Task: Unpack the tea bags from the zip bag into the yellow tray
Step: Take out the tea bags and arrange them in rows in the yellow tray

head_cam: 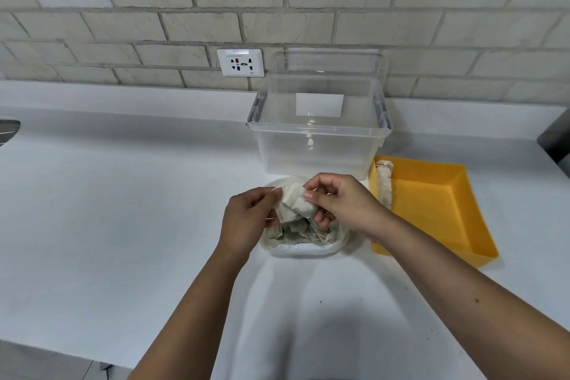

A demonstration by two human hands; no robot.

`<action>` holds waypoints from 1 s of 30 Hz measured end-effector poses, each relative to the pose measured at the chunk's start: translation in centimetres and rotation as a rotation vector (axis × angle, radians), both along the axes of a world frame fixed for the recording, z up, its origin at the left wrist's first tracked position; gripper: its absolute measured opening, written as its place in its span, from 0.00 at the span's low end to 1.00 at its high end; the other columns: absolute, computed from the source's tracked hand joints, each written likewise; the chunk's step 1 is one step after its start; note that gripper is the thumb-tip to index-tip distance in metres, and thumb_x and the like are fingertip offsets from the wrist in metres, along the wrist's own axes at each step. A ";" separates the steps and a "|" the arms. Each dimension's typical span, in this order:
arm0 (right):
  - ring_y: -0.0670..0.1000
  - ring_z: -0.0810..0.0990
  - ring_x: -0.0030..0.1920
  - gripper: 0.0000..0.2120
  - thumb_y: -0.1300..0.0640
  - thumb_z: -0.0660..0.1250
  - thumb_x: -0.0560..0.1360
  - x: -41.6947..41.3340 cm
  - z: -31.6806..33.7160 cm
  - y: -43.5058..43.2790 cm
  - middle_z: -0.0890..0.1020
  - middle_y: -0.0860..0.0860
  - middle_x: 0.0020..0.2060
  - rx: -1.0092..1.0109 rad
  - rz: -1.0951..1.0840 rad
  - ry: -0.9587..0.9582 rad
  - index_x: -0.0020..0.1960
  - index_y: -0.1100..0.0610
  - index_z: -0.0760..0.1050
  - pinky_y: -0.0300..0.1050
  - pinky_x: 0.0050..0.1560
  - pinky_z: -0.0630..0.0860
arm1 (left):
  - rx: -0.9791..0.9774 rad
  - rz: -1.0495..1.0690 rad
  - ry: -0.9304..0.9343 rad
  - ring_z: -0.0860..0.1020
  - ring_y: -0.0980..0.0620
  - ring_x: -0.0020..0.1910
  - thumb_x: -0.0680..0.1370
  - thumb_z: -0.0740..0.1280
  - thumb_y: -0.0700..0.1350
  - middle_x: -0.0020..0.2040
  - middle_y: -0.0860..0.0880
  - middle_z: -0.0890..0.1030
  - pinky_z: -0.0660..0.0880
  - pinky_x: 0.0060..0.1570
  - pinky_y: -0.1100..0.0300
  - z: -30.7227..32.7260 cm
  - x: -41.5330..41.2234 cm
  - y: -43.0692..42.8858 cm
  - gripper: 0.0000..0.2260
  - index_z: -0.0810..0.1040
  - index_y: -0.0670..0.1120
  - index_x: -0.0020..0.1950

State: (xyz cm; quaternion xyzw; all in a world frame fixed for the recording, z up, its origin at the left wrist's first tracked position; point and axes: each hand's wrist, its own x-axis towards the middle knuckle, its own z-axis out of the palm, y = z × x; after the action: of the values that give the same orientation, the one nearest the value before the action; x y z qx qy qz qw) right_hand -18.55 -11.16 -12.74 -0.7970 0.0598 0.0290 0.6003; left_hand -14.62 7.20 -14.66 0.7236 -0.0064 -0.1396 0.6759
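A clear zip bag (303,248) lies open on the white counter, with several pale tea bags (296,233) inside it. Just above its mouth, my left hand (246,219) and my right hand (342,203) both pinch a small bunch of tea bags (294,203), left hand on its left edge, right hand on its right side. The yellow tray (431,210) sits directly right of the bag. A short row of tea bags (385,185) stands along the tray's left wall.
A clear plastic bin (320,145) stands right behind the zip bag, against the tiled wall. A wall socket (240,62) is above the counter. A dark object (555,139) pokes in at the right edge, a metal one (7,129) at the left.
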 end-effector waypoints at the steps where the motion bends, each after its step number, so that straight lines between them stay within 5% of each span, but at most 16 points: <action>1: 0.52 0.80 0.29 0.03 0.59 0.68 0.77 0.0 -0.1 0.1 0.79 0.57 0.35 -0.045 -0.014 -0.018 0.50 0.57 0.80 0.48 0.34 0.81 | -0.005 0.002 0.009 0.81 0.51 0.36 0.79 0.69 0.43 0.38 0.48 0.85 0.81 0.40 0.60 0.1 -0.1 -0.1 0.06 0.86 0.44 0.47; 7: 0.58 0.82 0.29 0.03 0.58 0.70 0.76 0.2 -0.9 0.2 0.80 0.56 0.33 -0.072 -0.090 -0.050 0.47 0.58 0.80 0.51 0.32 0.82 | -0.007 -0.002 0.046 0.80 0.46 0.38 0.79 0.70 0.44 0.40 0.41 0.83 0.83 0.45 0.51 -0.1 -0.2 -0.2 0.07 0.86 0.44 0.46; 13: 0.53 0.75 0.28 0.06 0.57 0.70 0.76 0.3 -2.2 1.2 0.80 0.54 0.30 0.132 -0.300 0.027 0.45 0.60 0.79 0.44 0.29 0.72 | -0.082 0.011 0.128 0.84 0.49 0.33 0.80 0.68 0.41 0.36 0.43 0.85 0.80 0.34 0.61 0.1 -0.9 -1.0 0.07 0.85 0.40 0.47; 17: 0.43 0.74 0.29 0.06 0.54 0.72 0.74 0.2 -3.1 1.7 0.77 0.41 0.24 -0.006 -0.320 -0.020 0.40 0.54 0.79 0.40 0.36 0.70 | -0.111 0.021 0.164 0.84 0.47 0.31 0.80 0.66 0.40 0.36 0.41 0.84 0.82 0.37 0.59 0.0 -1.1 -1.2 0.09 0.86 0.43 0.44; 22: 0.43 0.75 0.32 0.06 0.52 0.70 0.75 0.4 -3.5 2.0 0.78 0.43 0.32 -0.095 -0.341 -0.037 0.41 0.54 0.77 0.41 0.39 0.71 | -0.104 0.011 0.193 0.86 0.47 0.36 0.81 0.66 0.46 0.37 0.43 0.86 0.82 0.44 0.57 -0.2 -1.0 -1.4 0.11 0.85 0.41 0.46; 26: 0.46 0.78 0.35 0.07 0.52 0.70 0.75 0.6 -3.6 2.2 0.80 0.45 0.35 -0.094 -0.328 -0.030 0.41 0.53 0.77 0.43 0.40 0.74 | -0.017 -0.002 0.124 0.83 0.47 0.35 0.77 0.72 0.53 0.36 0.42 0.84 0.81 0.45 0.56 -0.4 -1.1 -1.7 0.12 0.87 0.46 0.44; 30: 0.46 0.76 0.31 0.06 0.52 0.70 0.75 0.7 -3.7 2.0 0.79 0.44 0.31 -0.053 -0.320 -0.011 0.41 0.54 0.77 0.43 0.37 0.72 | 0.088 0.078 -0.054 0.83 0.41 0.36 0.76 0.73 0.49 0.34 0.47 0.85 0.82 0.48 0.49 -1.2 0.2 -0.8 0.05 0.87 0.49 0.43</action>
State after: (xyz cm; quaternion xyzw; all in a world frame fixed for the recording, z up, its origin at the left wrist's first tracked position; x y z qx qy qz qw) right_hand -17.81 -9.15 -16.44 -0.7930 0.1835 -0.0730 0.5763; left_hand -14.41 6.41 -15.88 0.7560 0.0097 -0.0934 0.6478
